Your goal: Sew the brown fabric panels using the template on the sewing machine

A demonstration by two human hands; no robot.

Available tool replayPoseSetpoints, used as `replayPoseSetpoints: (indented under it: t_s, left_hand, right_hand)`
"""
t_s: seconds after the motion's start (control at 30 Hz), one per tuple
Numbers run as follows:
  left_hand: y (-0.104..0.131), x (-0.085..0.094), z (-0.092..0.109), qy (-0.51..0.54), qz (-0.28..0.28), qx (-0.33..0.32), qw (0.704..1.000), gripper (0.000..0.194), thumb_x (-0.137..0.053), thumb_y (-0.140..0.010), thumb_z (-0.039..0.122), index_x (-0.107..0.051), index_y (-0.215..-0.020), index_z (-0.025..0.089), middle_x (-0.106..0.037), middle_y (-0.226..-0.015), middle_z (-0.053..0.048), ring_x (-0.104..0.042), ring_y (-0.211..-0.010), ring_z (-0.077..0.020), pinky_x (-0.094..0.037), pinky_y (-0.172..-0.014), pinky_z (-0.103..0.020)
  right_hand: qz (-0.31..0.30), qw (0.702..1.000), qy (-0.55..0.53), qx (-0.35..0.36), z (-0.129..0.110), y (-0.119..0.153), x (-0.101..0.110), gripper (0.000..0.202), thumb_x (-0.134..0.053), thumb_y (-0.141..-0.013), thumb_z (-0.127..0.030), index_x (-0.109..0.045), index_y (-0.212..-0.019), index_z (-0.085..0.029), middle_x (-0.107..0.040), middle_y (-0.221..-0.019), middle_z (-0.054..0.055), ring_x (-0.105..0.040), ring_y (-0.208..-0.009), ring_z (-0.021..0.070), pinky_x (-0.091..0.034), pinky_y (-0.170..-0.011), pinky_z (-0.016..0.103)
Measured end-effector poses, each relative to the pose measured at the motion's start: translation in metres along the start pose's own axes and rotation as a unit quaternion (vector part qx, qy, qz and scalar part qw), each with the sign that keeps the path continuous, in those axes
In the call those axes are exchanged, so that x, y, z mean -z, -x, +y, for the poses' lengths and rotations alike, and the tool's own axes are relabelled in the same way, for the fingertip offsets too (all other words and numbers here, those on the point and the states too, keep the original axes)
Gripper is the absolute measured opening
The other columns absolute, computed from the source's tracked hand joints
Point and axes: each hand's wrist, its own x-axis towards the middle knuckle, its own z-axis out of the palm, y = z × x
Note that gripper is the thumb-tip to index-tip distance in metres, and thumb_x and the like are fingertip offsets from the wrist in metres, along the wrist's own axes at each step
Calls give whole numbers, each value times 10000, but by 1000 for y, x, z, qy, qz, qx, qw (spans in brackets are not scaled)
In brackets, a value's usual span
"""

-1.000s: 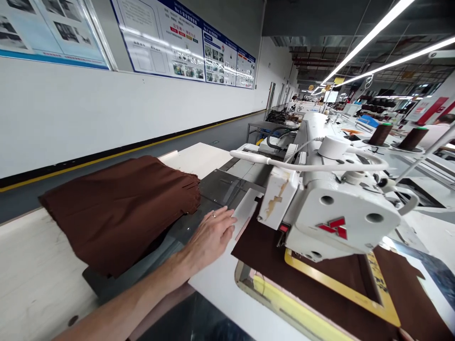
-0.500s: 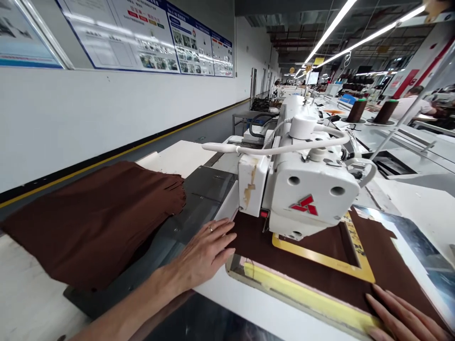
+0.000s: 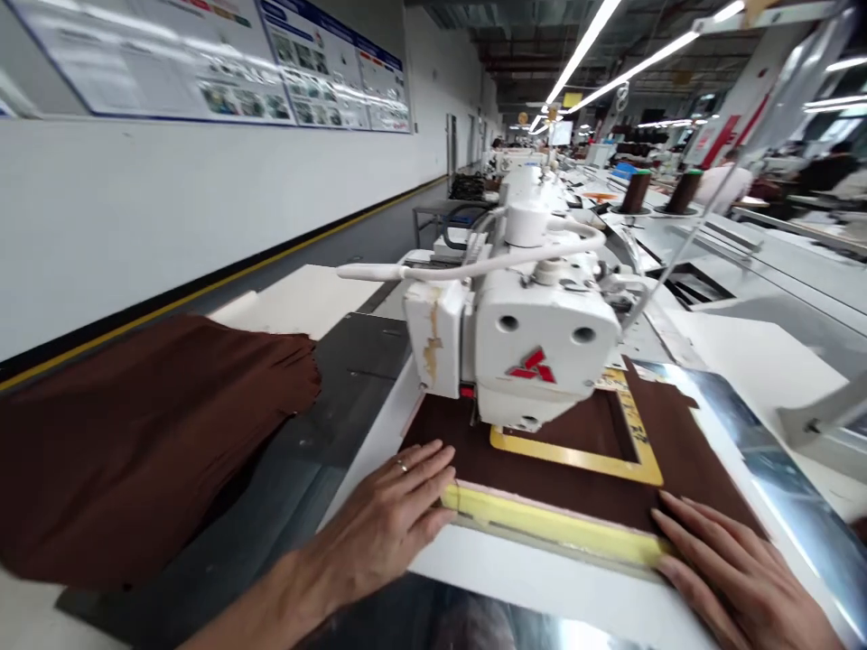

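Under the white sewing machine head point(image 3: 542, 348) lies a flat brown fabric piece point(image 3: 555, 483) with a yellow frame point(image 3: 575, 460) pressed on top of it. My left hand point(image 3: 386, 510) rests flat, fingers stretched, over the fabric's near left corner and the end of the yellow strip point(image 3: 555, 524) along the near edge. At the near right corner my right hand point(image 3: 738, 569) lies with straight fingers on the fabric and the strip's other end. Neither hand grips anything. The machine head hides the needle area and the frame's far left part.
A stack of brown fabric pieces point(image 3: 155, 433) lies on the left over a dark plate point(image 3: 345, 379). Two brown thread cones point(image 3: 635, 192) stand at the back right. More machines line the row ahead. A white wall point(image 3: 203, 199) with posters runs along the left.
The view has turned right, so the machine and fabric appear further left. My left hand now overlaps the yellow strip's left end. My right hand has come further into view, still flat on the fabric.
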Motion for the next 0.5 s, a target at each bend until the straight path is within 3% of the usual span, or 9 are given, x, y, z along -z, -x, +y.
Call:
replayPoseSetpoints:
  t_s: [0.17,0.5]
  left_hand:
    - [5,-12,-17,-21,-26,-7,999,540,-590,-1037,314,-456,-1550,214,-525,-1553,-62,-458,-1460,-291,-467,-1189,-448]
    - [6,-16,-21,-30,-35,9,999,592,-608,-1023,369,-417,-1577,286,-517,-1561,-39,-483,-1440,-309,-509,-1142,-446]
  right_hand:
    - [-16,999,7,-38,-18,-19,20,415,-506,-1062,-494,-692,-1330,-238,-604,-1452,41,-588,-1267,309,-512,-1007,442]
    - [-43,998,22,-45,-17,-17,15,465,-519,-1052,-489,-619,-1422,-225,-554,-1506,61,-544,-1324,328,-484,-1016,474]
